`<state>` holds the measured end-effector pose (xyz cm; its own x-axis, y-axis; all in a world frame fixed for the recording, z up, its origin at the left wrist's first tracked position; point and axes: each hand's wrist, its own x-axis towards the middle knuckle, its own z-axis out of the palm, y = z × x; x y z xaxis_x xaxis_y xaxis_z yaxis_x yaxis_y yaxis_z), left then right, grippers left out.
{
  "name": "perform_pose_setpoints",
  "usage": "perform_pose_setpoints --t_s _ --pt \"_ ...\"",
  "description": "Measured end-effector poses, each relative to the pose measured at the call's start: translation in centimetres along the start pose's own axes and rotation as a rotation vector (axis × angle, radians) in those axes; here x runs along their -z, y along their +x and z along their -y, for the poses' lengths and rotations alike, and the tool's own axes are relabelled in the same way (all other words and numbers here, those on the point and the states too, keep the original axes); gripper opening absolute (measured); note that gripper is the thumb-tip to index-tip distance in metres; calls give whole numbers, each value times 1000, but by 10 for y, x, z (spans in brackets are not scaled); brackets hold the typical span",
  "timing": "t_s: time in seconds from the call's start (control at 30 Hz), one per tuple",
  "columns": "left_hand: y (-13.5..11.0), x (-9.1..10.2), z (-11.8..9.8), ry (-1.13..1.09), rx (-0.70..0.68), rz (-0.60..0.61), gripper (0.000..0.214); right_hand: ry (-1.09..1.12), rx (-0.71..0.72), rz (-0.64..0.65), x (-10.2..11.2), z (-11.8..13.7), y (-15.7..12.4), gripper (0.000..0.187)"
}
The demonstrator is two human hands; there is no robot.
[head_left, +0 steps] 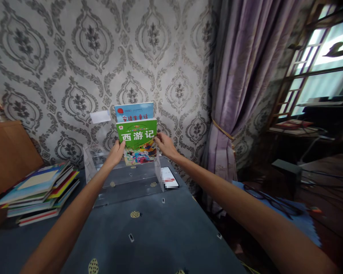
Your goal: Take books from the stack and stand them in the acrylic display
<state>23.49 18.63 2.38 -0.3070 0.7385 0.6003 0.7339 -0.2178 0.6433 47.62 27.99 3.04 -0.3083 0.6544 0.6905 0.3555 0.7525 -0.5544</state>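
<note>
Both arms reach far forward over a dark blue patterned tablecloth (148, 232). My left hand (117, 151) grips the left edge of a green-covered book (137, 141), and my right hand (165, 145) grips its right edge. The book stands upright inside a clear acrylic rack (125, 179) against the wall. Behind it a blue-covered book (134, 112) stands upright, its top showing above the green one.
A stack of several colourful books (40, 194) lies at the left on the table. A phone (169, 177) lies right of the rack. A wooden board (8, 156) leans at far left. A purple curtain (240, 87) and a window are at right.
</note>
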Motion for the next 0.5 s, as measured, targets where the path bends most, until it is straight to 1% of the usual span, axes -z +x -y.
perform_pose_setpoints --t_s 0.13,0.27,0.4,0.5 --pt "-6 5 -2 26 12 -10 40 26 6 -20 1 -1 -6 31" --pt "-27 14 -7 56 -2 -59 36 68 3 -67 -1 -10 -25 31" --pt "-50 18 -13 81 -88 -141 33 162 -27 -117 -9 -23 -48 35" --pt "-54 16 -19 96 -155 -129 32 181 -26 -152 -15 -27 -54 39"
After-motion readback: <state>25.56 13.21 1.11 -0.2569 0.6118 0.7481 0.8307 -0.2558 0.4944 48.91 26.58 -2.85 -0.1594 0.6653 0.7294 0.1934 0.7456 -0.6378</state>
